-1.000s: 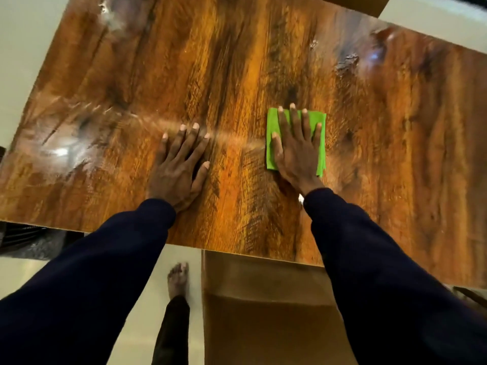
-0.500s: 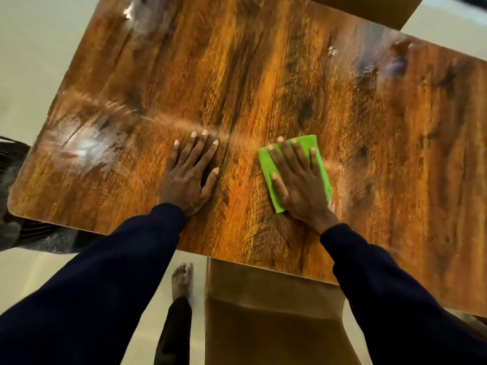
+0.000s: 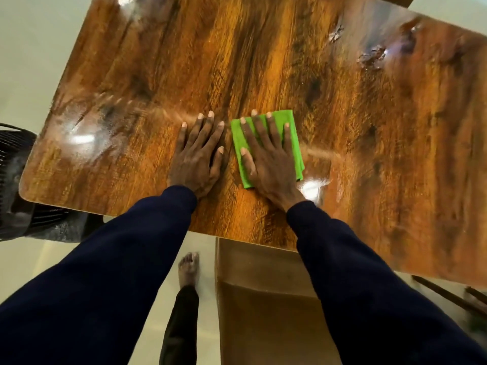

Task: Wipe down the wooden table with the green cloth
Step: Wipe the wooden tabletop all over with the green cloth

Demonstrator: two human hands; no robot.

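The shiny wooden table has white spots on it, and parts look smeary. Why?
Head view: the white spots on the glossy brown wooden table are lamp glare, one near the left end, one beside the right hand pressing the folded green cloth; the wood grain streaks from motion blur; the wide lens bends the table's edges.

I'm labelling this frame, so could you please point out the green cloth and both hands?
green cloth [image 3: 291, 122], head view, bare far-right corner.
right hand [image 3: 271, 164], head view, back of hand.
left hand [image 3: 196, 159], head view, back of hand.
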